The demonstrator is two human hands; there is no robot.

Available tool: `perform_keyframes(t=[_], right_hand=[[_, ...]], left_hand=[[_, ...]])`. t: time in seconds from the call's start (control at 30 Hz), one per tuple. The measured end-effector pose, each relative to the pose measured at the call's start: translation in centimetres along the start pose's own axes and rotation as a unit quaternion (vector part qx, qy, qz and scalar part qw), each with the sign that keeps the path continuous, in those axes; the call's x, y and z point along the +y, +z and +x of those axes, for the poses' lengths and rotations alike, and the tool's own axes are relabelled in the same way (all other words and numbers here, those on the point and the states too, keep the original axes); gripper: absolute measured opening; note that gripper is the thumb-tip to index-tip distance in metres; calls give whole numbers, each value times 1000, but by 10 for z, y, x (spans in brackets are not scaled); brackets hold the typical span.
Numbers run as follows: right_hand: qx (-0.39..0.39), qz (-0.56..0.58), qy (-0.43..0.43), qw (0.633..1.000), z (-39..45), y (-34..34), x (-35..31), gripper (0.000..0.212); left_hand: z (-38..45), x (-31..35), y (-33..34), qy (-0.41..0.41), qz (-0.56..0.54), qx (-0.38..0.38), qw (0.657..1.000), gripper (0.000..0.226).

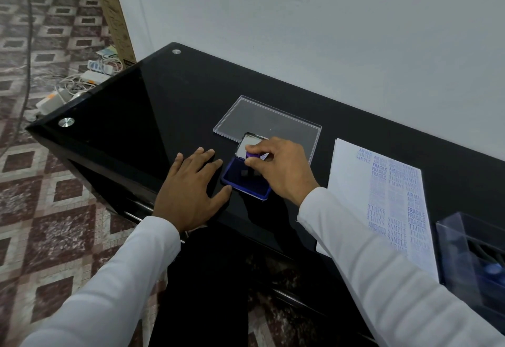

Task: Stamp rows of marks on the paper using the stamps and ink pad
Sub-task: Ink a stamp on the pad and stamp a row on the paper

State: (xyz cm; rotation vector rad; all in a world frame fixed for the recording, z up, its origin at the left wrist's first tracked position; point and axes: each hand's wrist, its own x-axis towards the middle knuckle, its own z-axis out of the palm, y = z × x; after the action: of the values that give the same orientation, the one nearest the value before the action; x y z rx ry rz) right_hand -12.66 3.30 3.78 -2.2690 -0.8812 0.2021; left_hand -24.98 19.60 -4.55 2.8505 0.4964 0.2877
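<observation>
An open blue ink pad (240, 179) lies on the black glass table (164, 106), its lid (250, 143) folded back. My right hand (281, 166) pinches a small purple stamp (252, 155) just above the pad. My left hand (191, 182) rests flat on the table, fingers spread, its thumb touching the pad's left edge. To the right lies a white paper (352, 182) covered with rows of blue marks such as SAMPLE and FRAGILE.
A clear plastic lid (262, 117) lies flat behind the ink pad. A clear box (472, 251) holding more stamps stands at the right edge. The wall runs close behind the table. Cables and power strips (82, 81) lie on the tiled floor to the left.
</observation>
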Motion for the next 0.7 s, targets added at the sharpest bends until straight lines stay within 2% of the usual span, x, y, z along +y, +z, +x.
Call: perform_keyframes(t=[0.47, 0.7], right_hand=[[-24, 20, -5, 999, -2, -2, -1, 21], [-6, 17, 14, 1000, 1, 0, 0, 30]], left_hand=[[1, -1, 5, -2, 12, 3, 1000, 83], [0, -1, 3, -1, 8, 6, 1000, 83]])
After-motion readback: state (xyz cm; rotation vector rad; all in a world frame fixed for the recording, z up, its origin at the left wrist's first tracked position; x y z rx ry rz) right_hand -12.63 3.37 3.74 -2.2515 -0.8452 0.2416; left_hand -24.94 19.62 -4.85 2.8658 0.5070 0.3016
